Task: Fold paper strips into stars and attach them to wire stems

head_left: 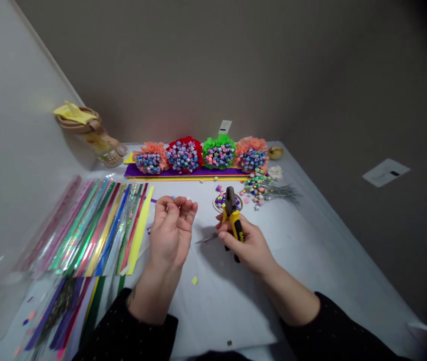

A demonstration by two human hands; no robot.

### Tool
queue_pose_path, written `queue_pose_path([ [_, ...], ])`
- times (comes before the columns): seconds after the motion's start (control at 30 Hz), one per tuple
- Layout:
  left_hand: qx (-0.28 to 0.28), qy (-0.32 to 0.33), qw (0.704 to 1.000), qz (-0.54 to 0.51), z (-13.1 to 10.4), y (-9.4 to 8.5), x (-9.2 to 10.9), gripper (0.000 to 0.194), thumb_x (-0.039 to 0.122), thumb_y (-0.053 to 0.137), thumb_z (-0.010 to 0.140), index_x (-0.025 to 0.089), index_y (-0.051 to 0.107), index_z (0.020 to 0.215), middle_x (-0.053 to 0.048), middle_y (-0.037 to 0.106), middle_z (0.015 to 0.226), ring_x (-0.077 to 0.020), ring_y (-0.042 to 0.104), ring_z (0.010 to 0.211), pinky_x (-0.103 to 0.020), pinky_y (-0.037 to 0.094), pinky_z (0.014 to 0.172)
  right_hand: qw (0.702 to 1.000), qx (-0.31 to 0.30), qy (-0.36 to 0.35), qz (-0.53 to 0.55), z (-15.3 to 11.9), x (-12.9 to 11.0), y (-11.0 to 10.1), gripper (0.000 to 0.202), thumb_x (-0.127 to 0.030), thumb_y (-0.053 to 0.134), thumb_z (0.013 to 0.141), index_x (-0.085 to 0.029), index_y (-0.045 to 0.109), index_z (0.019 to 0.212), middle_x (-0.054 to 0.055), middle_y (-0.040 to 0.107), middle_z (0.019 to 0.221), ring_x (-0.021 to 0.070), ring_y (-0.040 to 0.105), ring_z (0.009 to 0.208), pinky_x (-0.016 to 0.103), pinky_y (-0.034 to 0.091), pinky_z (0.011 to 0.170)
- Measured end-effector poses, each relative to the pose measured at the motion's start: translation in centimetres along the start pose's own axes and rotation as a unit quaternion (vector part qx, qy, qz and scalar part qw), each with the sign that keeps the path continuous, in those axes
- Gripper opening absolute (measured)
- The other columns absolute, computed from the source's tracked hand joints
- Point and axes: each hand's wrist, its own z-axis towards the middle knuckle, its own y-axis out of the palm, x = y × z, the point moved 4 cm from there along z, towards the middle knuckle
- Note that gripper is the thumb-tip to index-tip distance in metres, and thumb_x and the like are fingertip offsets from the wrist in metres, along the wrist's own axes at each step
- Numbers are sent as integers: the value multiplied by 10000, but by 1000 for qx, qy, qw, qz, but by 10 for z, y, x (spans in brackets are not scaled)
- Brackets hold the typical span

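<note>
My right hand (249,245) is wrapped round a pair of pliers (232,213) with yellow and black handles, jaws pointing up. A thin, pointed grey piece (206,238) sticks out to the left from near its thumb; I cannot tell what it is. My left hand (171,233) is raised, palm toward me, its fingers curled and the thumb against the index finger. Whatever it pinches, if anything, is too small to make out. Just beyond the pliers stands a round dish (216,204) holding small paper stars.
Paper-star bouquets (183,155) line the back on purple sheets (153,172). Stars on wire stems (284,193) lie at right. Coloured strips (93,235) in clear sleeves cover the left, with bundled wires (60,306) nearer me. A tumbler (102,145) stands back left.
</note>
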Motion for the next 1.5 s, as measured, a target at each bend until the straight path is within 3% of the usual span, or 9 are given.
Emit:
queue_pose_path([
  [0.3,8,2,999,-48,0,3,-2,158,293,585,863,246,438,830,48,630,833,-83,649,797,-343,513,901,1000,-7,5,-19,4,0,2,100,-276,568,787,-190,600,747,80,619,969,226,593,982,360,460,875],
  [0.47,21,79,987,139,-3,-2,-1,132,346,412,944,274,439,1051,-89,547,1280,-185,553,1165,-419,462,955,999,27,5,-30,5,5,-1,95,-271,543,794,-193,563,744,70,616,933,208,598,903,337,472,825],
  [0.57,94,264,905,320,-13,-5,13,348,314,502,904,247,401,1230,-146,387,1436,-239,304,1375,-484,299,1084,996,70,16,-58,8,8,-8,104,-282,547,783,-191,558,734,68,604,912,205,589,853,343,475,803],
  [0.63,15,376,804,460,-22,8,16,380,267,588,852,235,468,1211,-126,513,1333,-265,326,1359,-529,148,1130,995,73,14,-72,9,7,-10,118,-288,549,778,-188,562,718,69,595,894,206,588,830,342,478,787],
  [0.7,-115,411,708,563,-29,22,8,261,213,607,833,241,565,1088,-65,662,1112,-274,479,1232,-572,55,1123,995,69,7,-75,10,4,-11,116,-283,545,781,-186,570,723,70,592,891,207,593,826,337,480,782],
  [0.8,-204,386,640,632,-31,30,-3,124,166,547,861,227,618,943,-26,705,900,-241,596,1026,-578,117,1105,994,75,-12,-76,9,1,-13,104,-271,543,792,-190,577,736,69,600,901,211,600,861,332,479,798],
  [0.97,-180,384,667,613,-22,23,5,119,155,515,876,186,616,930,-54,680,823,-202,601,802,-364,467,823,989,72,-77,-106,7,-4,-17,95,-265,549,820,-195,603,785,72,597,888,219,590,906,336,485,799],
  [1.23,-75,392,712,578,-16,9,28,69,177,550,876,170,616,896,-44,677,810,-177,610,793,-304,475,775,968,-16,-146,-203,3,0,-7,203,-180,560,791,-210,634,978,113,565,1117,257,545,1081,408,471,909],
  [1.5,-70,386,713,581,-16,9,27,96,192,528,885,178,623,889,-43,680,808,-177,608,790,-310,479,772,964,-32,-155,-215,2,-1,-3,171,-172,556,786,-212,638,930,110,582,1065,259,574,1004,405,501,838],
])
